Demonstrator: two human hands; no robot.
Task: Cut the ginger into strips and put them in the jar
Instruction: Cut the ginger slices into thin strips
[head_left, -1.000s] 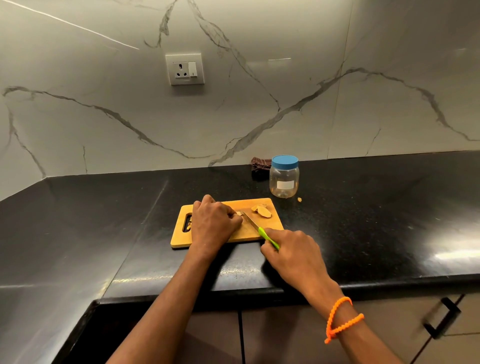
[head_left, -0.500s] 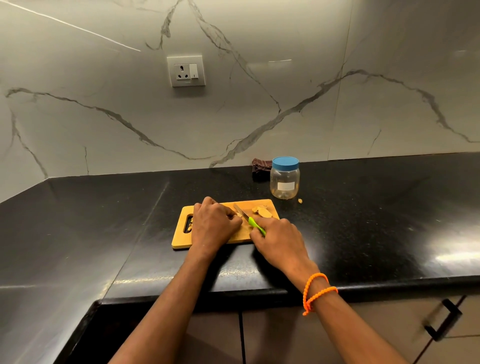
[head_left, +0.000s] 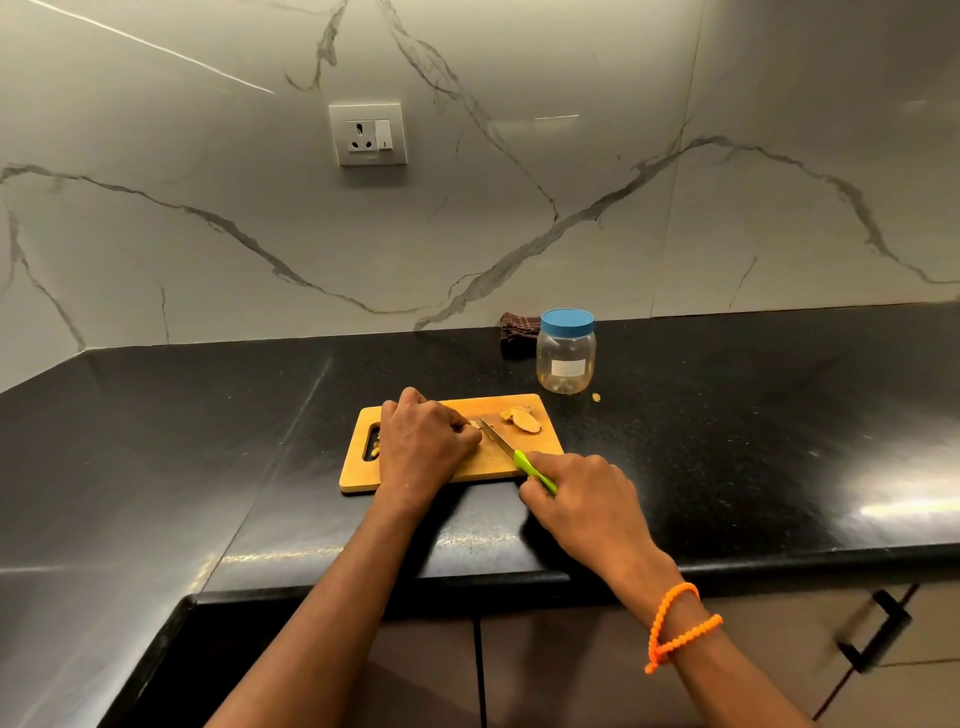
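A wooden cutting board (head_left: 545, 447) lies on the black counter. My left hand (head_left: 423, 441) rests on the board with curled fingers, holding down a small ginger piece (head_left: 474, 424) that is mostly hidden under the fingertips. My right hand (head_left: 584, 499) grips the green handle of a knife (head_left: 511, 451), whose blade points up-left to the ginger at my left fingertips. Cut ginger slices (head_left: 522, 418) lie at the board's far right corner. A clear jar (head_left: 566, 356) with a blue lid on stands upright behind the board.
A dark folded cloth (head_left: 514, 328) sits against the marble wall left of the jar. A ginger scrap (head_left: 596, 397) lies on the counter right of the jar. A wall socket (head_left: 369, 134) is above. A cabinet handle (head_left: 878, 629) is at lower right.
My right hand drew the knife back toward me and to the right after pushing it forward half a second ago. My left hand stayed on the ginger.
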